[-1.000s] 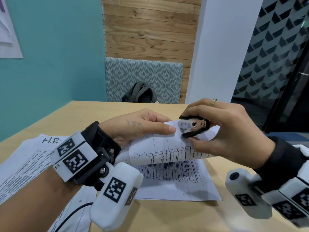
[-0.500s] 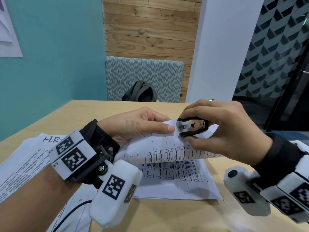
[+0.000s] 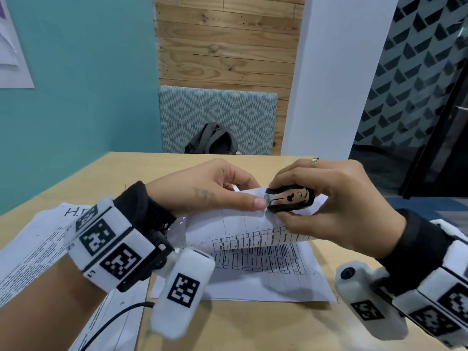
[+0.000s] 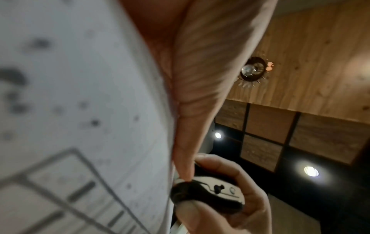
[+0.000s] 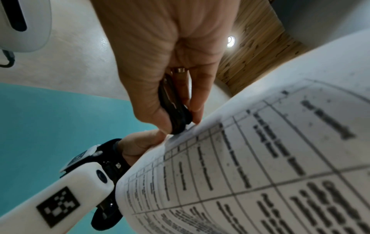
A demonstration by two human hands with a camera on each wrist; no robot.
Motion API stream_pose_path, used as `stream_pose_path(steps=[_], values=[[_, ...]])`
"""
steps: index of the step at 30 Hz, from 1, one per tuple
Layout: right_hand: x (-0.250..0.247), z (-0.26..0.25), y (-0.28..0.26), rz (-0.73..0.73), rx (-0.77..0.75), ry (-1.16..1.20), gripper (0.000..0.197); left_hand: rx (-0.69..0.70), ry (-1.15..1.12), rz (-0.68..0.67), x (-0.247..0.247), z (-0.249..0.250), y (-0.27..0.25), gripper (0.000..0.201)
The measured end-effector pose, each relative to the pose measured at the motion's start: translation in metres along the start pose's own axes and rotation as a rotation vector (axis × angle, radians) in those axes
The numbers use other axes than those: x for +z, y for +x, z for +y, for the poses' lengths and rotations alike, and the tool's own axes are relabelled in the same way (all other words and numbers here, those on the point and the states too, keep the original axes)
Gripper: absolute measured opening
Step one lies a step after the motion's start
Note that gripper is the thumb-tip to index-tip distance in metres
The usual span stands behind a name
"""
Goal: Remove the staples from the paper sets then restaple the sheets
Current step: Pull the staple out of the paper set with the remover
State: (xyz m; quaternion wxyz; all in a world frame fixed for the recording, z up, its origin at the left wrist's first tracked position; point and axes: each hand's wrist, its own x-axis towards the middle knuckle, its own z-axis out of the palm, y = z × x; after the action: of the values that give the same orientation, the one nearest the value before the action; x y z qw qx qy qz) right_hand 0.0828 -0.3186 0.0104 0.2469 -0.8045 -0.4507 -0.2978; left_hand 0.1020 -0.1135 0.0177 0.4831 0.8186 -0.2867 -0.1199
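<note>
The staple remover (image 3: 290, 200) has been squeezed closed by the right hand (image 3: 336, 206) against the paper set (image 3: 228, 229), which is pinched by the left hand (image 3: 202, 191); staple extraction appears underway.

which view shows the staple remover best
The head view: the staple remover shows side-on, black with a silver face, pinched by the right hand at the top edge of the paper set. The left wrist view shows it close but blurred. The right wrist view shows only its black edge between the fingers.
</note>
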Motion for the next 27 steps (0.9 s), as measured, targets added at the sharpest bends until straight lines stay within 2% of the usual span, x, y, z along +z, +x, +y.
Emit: stream_pose_path(steps=[4,10,15,21,27], values=[[0.000,-0.003,0.002,-0.004,-0.005,-0.005,0.021,0.054,0.026,0.020,0.000,0.000,0.001,0.021],[0.000,-0.003,0.003,-0.013,0.010,-0.012,0.021,0.082,-0.096,0.070,0.006,-0.005,0.006,0.020],[-0.002,-0.002,0.003,-0.016,0.019,-0.006,0.021,0.088,-0.207,0.057,0.009,-0.008,0.008,0.019],[-0.002,-0.001,0.000,0.068,0.046,0.027,0.023,0.103,-0.322,0.075,0.014,-0.006,0.010,0.020],[-0.001,-0.002,0.000,0.136,0.098,0.144,0.024,0.092,-0.422,0.061,0.016,-0.001,0.006,0.008]])
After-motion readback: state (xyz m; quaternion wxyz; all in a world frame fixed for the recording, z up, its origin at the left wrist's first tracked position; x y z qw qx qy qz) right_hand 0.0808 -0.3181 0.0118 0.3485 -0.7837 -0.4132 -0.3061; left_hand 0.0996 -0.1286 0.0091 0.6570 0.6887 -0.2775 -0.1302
